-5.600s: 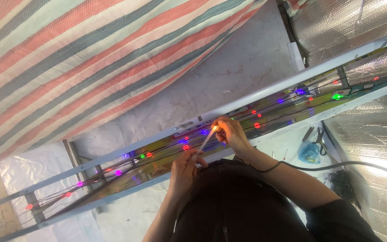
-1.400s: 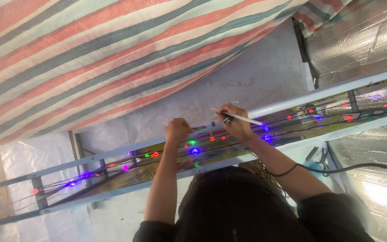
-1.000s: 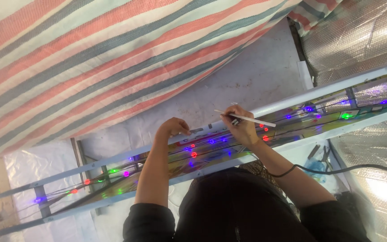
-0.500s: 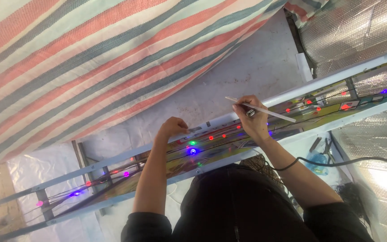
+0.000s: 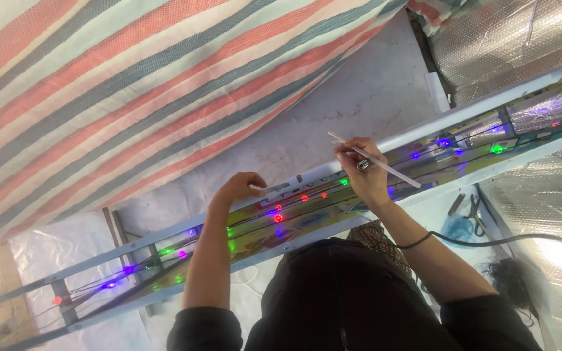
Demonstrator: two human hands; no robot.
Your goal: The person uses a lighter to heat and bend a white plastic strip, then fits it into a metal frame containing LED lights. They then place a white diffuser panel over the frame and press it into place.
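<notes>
Head cam, mid-frame: left hand curls loosely on the long metal frame by the coloured LED string, right hand pinches a thin white stick above it, so looks like wiring work, next needing a steady tip.

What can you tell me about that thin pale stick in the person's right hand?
The stick is a long, slim, straight rod, whitish, perhaps plastic or wood. The right hand pinches it near its middle, so both ends stick out: one points up-left, the other down-right. It slants above the long frame dotted with small coloured lights. Only the fingers touch it.
</notes>
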